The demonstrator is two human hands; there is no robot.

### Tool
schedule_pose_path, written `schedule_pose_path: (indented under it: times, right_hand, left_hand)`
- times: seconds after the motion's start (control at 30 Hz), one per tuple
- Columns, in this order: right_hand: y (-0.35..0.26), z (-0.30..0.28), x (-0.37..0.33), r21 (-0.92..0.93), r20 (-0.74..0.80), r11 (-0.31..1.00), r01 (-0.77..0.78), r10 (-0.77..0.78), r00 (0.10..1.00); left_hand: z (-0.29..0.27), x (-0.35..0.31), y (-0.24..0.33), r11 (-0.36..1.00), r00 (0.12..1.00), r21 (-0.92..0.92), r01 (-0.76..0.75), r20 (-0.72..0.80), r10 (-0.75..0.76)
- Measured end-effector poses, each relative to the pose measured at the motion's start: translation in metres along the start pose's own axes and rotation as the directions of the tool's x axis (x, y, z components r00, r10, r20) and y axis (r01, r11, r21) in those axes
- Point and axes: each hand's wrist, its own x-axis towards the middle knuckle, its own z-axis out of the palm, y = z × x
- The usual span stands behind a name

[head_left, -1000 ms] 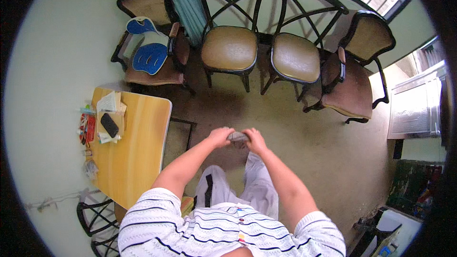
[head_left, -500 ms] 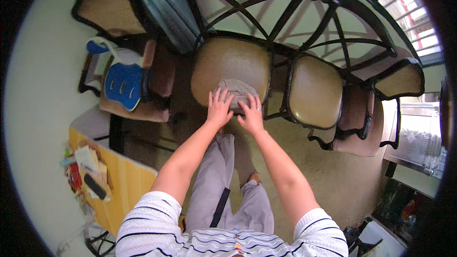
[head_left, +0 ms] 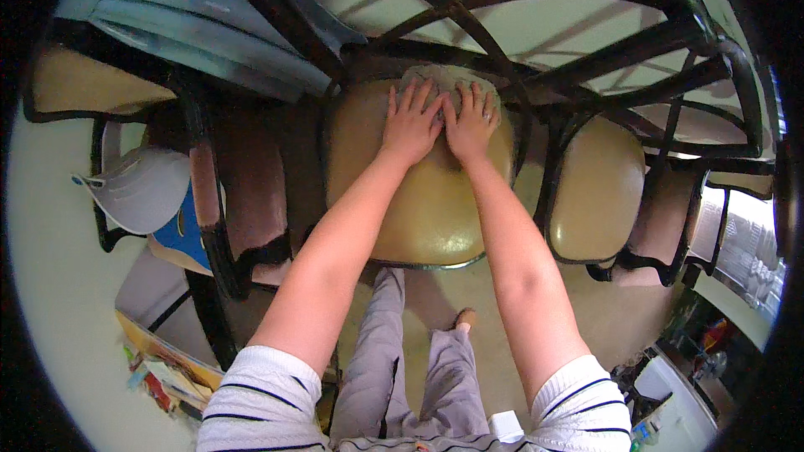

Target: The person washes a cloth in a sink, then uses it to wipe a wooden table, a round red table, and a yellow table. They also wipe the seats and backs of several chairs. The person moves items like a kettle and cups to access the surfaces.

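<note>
A crumpled grey-brown cloth (head_left: 452, 77) lies at the back of a tan padded chair seat (head_left: 435, 209), close to the black frame of the backrest. My left hand (head_left: 410, 128) rests on the cloth's left part, its fingers stretched out and pointing away from me. Beside it my right hand (head_left: 469, 125), with a ring on one finger, presses flat on the right part. The two thumbs nearly meet in the middle. Both palms hide some of the cloth, and neither hand grips it.
To the right stands a second tan chair (head_left: 596, 188). At the left, a chair with a mauve seat (head_left: 255, 192) stands near a grey cap (head_left: 138, 188) and a blue item (head_left: 186, 230). Bluish fabric (head_left: 209, 33) hangs behind. A wooden table edge (head_left: 159, 343) is at lower left.
My hands and the cloth have moved from the seat's front edge to its back. The view has come closer over the chair, and my arms reach farther forward.
</note>
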Motion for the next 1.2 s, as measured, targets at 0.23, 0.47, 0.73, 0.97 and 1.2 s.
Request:
schedule_pose_path:
  times: [0.23, 0.47, 0.73, 0.97, 1.2]
  right_hand:
    - [-0.072, 0.023, 0.016, 0.007, 0.197, 0.971, 0.238, -0.235, 0.952]
    - [-0.088, 0.003, -0.133, 0.2, 0.239, 0.931, 0.304, -0.347, 0.907]
    - [0.033, -0.04, -0.184, -0.018, 0.036, 0.986, -0.167, 0.168, 0.985]
    - [0.041, -0.04, -0.17, 0.162, -0.143, 0.928, -0.337, 0.36, 0.922]
    - [0.076, -0.053, -0.291, 0.4, 0.049, 0.774, -0.491, 0.516, 0.855]
  left_hand:
    - [-0.006, -0.042, -0.027, 0.929, 0.938, 0.127, 0.347, -0.074, -0.34]
    - [-0.037, -0.199, 0.007, 0.924, 0.923, 0.024, 0.381, 0.05, -0.382]
    - [-0.004, -0.138, 0.075, 0.972, 0.97, -0.187, -0.14, 0.172, 0.172]
    - [0.008, -0.082, 0.106, 0.971, 0.959, -0.129, -0.201, 0.176, 0.222]
    - [0.009, -0.189, 0.171, 0.975, 0.9, -0.101, -0.198, 0.376, 0.221]
